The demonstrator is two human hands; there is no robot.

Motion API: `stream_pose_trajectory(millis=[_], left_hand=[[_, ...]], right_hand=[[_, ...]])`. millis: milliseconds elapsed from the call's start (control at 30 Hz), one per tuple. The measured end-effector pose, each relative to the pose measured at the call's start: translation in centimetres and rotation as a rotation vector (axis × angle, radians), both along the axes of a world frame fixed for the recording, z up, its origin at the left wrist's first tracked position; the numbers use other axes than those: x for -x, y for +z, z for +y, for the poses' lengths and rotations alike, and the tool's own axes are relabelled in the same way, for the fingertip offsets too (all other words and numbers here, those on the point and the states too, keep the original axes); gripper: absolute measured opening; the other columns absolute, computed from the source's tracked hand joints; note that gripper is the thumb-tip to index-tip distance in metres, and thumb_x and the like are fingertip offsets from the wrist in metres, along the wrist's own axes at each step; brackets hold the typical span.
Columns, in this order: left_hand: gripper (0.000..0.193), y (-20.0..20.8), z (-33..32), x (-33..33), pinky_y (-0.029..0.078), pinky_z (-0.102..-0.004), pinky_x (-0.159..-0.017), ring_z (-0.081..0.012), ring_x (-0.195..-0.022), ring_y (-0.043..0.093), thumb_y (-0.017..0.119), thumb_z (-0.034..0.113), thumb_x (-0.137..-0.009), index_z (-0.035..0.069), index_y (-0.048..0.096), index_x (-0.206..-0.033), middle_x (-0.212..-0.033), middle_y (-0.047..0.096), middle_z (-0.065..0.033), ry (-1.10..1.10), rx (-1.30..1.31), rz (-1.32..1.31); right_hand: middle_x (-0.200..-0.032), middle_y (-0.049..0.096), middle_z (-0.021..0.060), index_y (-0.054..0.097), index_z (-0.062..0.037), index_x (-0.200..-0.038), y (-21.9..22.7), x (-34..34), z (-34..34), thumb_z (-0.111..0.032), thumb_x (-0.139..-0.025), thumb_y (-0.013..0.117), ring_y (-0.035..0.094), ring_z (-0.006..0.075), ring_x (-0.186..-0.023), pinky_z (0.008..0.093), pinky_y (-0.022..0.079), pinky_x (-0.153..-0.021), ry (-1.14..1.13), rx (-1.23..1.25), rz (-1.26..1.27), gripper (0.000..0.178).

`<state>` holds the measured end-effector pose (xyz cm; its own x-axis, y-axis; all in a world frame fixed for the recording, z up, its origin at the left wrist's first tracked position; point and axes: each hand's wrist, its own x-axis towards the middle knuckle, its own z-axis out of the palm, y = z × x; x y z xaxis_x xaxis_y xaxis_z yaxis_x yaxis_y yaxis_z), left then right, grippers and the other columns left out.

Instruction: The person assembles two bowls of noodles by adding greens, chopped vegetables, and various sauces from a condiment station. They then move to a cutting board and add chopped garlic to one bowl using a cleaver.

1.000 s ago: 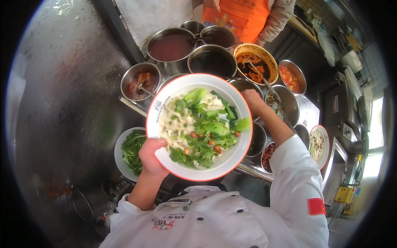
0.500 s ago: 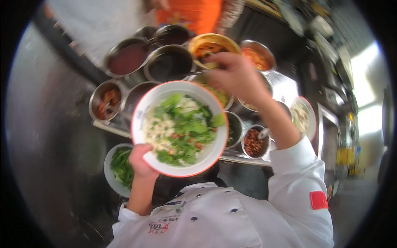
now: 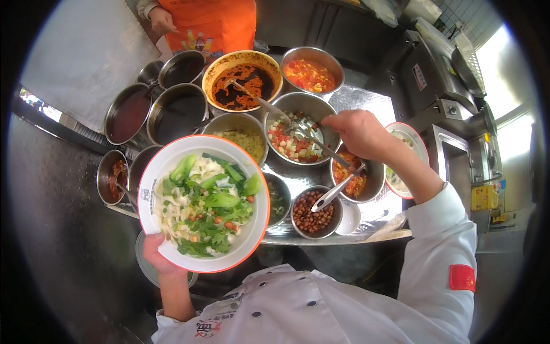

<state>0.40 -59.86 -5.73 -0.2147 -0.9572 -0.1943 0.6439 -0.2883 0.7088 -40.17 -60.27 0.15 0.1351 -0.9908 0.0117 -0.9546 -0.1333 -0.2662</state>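
My left hand (image 3: 160, 256) grips the near left rim of a white bowl (image 3: 150, 215) with an orange-red edge. Pale noodles (image 3: 182, 229), green leaves (image 3: 220, 200) and several peanuts fill it. My right hand (image 3: 360, 135) hovers at the right side of a steel pot of diced red and pale vegetables (image 3: 292, 143), its fingers curled inward. Whatever they may hold is hidden. A metal spoon (image 3: 326, 148) lies across that pot, its handle reaching below my right hand. A long-handled ladle (image 3: 252, 96) leans from the yellow pot of dark red oil (image 3: 275, 63) toward the diced vegetables.
Around these stand a pot of tomato and egg (image 3: 312, 74), a peanut pot with a white spoon (image 3: 312, 213), an orange-red topping pot (image 3: 375, 182) and pots of dark liquid (image 3: 177, 112). Another noodle bowl (image 3: 423, 150) sits right. Across the counter is a person in an orange apron (image 3: 215, 23).
The bowl and my left hand have shifted left and down in view. My right hand has moved from beside the yellow oil pot to the diced vegetable pot. The view has shifted too.
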Motion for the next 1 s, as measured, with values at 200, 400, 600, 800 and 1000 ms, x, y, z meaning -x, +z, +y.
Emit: stream_pose_trajectory(millis=[200,400,600,800,1000], left_hand=[[0.067,0.4,1.1,2.2,0.037,-0.0398,-0.098,-0.0319,-0.115,0.047,0.044,0.023,-0.069,-0.004,0.036,-0.130,-0.128,0.045,-0.0193,0.117,-0.007,-0.042],[0.066,0.7,1.5,3.7,0.038,-0.0399,-0.098,-0.0318,-0.114,0.048,0.046,0.022,-0.069,-0.004,0.037,-0.129,-0.126,0.047,-0.0198,0.095,0.023,-0.043],[0.065,0.7,1.4,4.5,0.037,-0.0395,-0.098,-0.0314,-0.114,0.048,0.044,0.023,-0.070,-0.006,0.038,-0.128,-0.125,0.047,-0.0200,0.106,0.013,-0.097],[0.065,1.3,1.4,4.9,0.037,-0.0397,-0.097,-0.0313,-0.114,0.048,0.045,0.022,-0.070,-0.005,0.038,-0.128,-0.125,0.048,-0.0196,0.087,0.016,-0.065],[0.057,2.2,0.8,6.0,0.040,-0.0399,-0.095,-0.0314,-0.107,0.053,0.045,0.020,-0.070,-0.005,0.047,-0.121,-0.117,0.054,-0.0194,0.105,-0.092,-0.016]], right_hand=[[-0.091,0.054,0.0100,0.060,-0.0150,-0.107,-2.3,2.4,2.8,-0.008,-0.068,0.064,0.057,0.0268,-0.089,0.0368,0.049,-0.073,0.512,-0.211,0.137,0.039],[-0.083,0.056,0.0144,0.057,0.0005,-0.093,-3.8,3.6,1.8,-0.005,-0.076,0.059,0.059,0.0299,-0.079,0.0376,0.050,-0.066,0.420,0.190,-0.097,0.018],[-0.076,0.062,0.0161,0.060,0.0060,-0.091,-3.9,2.9,3.6,-0.004,-0.085,0.052,0.061,0.0282,-0.068,0.0318,0.051,-0.063,0.171,0.086,-0.465,0.015],[-0.077,0.061,0.0111,0.057,0.0086,-0.094,-3.9,3.2,3.2,-0.012,-0.092,0.041,0.060,0.0147,-0.063,0.0252,0.051,-0.059,-0.488,-0.313,-1.309,0.026],[-0.080,0.061,0.0171,0.054,0.0101,-0.096,-5.2,4.8,4.0,-0.010,-0.090,0.043,0.061,0.0196,-0.065,0.0273,0.052,-0.060,-0.661,-0.216,-1.577,0.024]])
